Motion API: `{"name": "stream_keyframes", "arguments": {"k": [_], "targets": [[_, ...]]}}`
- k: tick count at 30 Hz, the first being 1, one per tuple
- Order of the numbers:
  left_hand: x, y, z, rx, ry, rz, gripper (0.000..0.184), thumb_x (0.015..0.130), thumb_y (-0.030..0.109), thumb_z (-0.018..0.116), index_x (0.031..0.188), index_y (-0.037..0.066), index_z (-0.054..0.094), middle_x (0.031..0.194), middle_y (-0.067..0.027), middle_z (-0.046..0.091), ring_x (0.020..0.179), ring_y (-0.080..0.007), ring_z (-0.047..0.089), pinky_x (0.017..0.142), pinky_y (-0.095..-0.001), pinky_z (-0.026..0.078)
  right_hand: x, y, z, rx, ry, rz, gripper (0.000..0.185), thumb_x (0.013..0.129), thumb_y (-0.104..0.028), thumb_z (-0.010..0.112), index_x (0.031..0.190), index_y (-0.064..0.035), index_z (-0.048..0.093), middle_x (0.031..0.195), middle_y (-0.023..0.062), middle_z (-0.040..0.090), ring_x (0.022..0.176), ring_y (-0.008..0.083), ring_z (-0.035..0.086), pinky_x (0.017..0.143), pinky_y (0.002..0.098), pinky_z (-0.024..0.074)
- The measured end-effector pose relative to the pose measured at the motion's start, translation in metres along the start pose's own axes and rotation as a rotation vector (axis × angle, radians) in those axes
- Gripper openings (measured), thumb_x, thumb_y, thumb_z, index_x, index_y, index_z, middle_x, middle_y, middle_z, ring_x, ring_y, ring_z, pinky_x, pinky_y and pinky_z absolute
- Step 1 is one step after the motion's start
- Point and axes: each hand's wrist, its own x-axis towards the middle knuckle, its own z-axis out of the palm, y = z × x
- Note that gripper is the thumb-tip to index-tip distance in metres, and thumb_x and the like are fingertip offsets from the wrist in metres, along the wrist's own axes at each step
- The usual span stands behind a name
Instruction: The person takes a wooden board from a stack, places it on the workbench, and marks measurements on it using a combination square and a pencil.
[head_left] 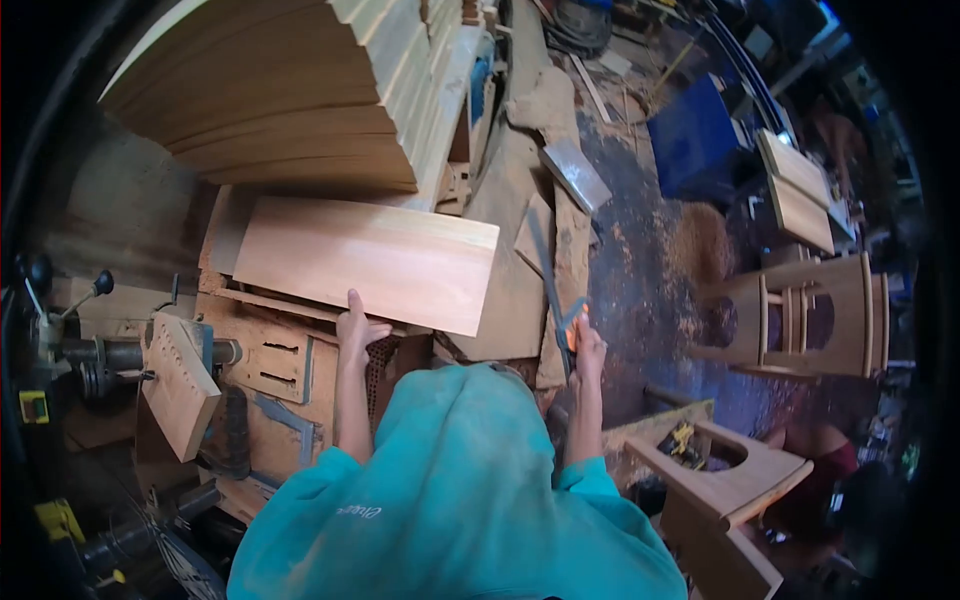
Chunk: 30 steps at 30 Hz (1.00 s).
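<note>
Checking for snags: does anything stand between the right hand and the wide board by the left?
Nothing visible but the orange-handled tool in the right hand itself; the brown sheeting between hand and the wide board seems to lie lower.

Just below the blue box (692, 150) lies a heap of sawdust (700, 243). Pale boards (797, 172) sit to the box's right, a wooden frame (764, 325) below and right, a yellow-black tool (684, 442) well below, a shiny slab (577, 177) left.
</note>
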Motion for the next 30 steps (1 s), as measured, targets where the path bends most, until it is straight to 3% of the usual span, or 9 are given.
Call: {"name": "stream_keyframes", "arguments": {"k": [2,8,14,18,22,25,26,28,30], "targets": [[0.017,-0.019,-0.011,0.097,0.014,0.088,0.073,0.095,0.056,0.035,0.075,-0.009,0.061,0.063,-0.0192,0.064,0.052,-0.024,0.065,0.045,-0.0293,0.054,-0.004,-0.012,0.008,-0.167,-0.013,-0.081,0.041,0.079,-0.035,0.076,0.063,-0.0102,0.048,0.066,-0.0032,0.049,0.062,0.0062,0.045,0.054,0.0244,0.037],[-0.022,0.001,-0.013,0.18,-0.141,0.301,0.05,0.095,0.043,0.05,0.076,-0.002,0.058,0.058,-0.0107,0.061,0.045,-0.0137,0.059,0.042,-0.0233,0.048,-0.008,-0.02,0.03,-0.593,-0.058,-0.469,0.055,0.071,-0.03,0.083,0.065,-0.0129,0.032,0.058,-0.0041,0.039,0.054,0.0044,0.035,0.046,0.023,0.03],[-0.11,0.008,0.076,-0.183,-0.732,0.57,0.063,0.09,0.037,0.06,0.128,-0.01,0.04,0.113,-0.0227,0.059,0.096,-0.0248,0.063,0.083,-0.0353,0.053,-0.076,-0.054,0.068,-0.437,-0.146,-0.489,0.05,0.074,-0.025,0.081,0.068,-0.0091,0.033,0.054,-0.0008,0.04,0.047,0.008,0.037,0.044,0.0256,0.0342],[-0.117,0.02,0.085,-0.471,-0.65,0.469,0.035,0.096,0.026,0.052,0.114,-0.004,0.046,0.105,-0.023,0.061,0.092,-0.0263,0.063,0.081,-0.0394,0.053,-0.111,-0.063,0.072,-0.277,-0.2,-0.514,0.044,0.082,-0.024,0.073,0.069,-0.0076,0.035,0.054,0.0042,0.043,0.05,0.0086,0.045,0.046,0.0265,0.0359],[-0.12,0.021,0.05,-0.629,-0.436,0.55,0.02,0.098,0.021,0.048,0.098,0.0,0.047,0.085,-0.019,0.063,0.079,-0.0255,0.063,0.076,-0.0393,0.054,-0.121,-0.096,0.064,-0.556,-0.334,-0.515,0.037,0.094,-0.037,0.053,0.078,-0.0037,0.047,0.059,0.0096,0.051,0.057,0.0271,0.057,0.054,0.0381,0.0446],[-0.107,0.008,-0.005,-0.567,-0.283,0.594,0.02,0.098,0.021,0.049,0.097,0.001,0.047,0.079,-0.0155,0.061,0.072,-0.0253,0.062,0.072,-0.0391,0.055,-0.082,-0.083,0.062,-1.057,-0.02,-1.411,0.042,0.092,-0.043,0.051,0.084,-0.0022,0.057,0.068,0.0206,0.059,0.065,0.0369,0.061,0.061,0.0476,0.0478],[-0.11,0.006,-0.019,-0.561,-0.22,0.54,0.02,0.098,0.022,0.047,0.096,0.001,0.047,0.079,-0.015,0.06,0.067,-0.0254,0.061,0.071,-0.039,0.055,-0.085,-0.093,0.078,-1.047,-0.04,-1.432,0.042,0.092,-0.043,0.051,0.084,-0.0022,0.057,0.068,0.0206,0.059,0.065,0.0369,0.061,0.061,0.0476,0.0478],[-0.106,-0.006,-0.051,-0.616,-0.084,0.492,0.021,0.099,0.022,0.044,0.096,0.002,0.046,0.078,-0.0148,0.06,0.068,-0.0265,0.062,0.069,-0.039,0.054,-0.106,-0.116,0.125,-1.238,-0.526,-0.699,0.044,0.09,-0.042,0.055,0.087,0.0018,0.053,0.072,0.0236,0.062,0.065,0.0389,0.062,0.059,0.0487,0.0471],[-0.103,-0.014,-0.062,-0.651,-0.045,0.493,0.022,0.1,0.023,0.041,0.096,0.002,0.046,0.077,-0.0148,0.06,0.068,-0.0276,0.063,0.067,-0.0389,0.055,-0.085,-0.09,0.169,-1.261,-0.673,-0.869,0.041,0.088,-0.035,0.057,0.096,0.0039,0.048,0.073,0.0227,0.062,0.065,0.0394,0.062,0.059,0.0491,0.0477]]}}
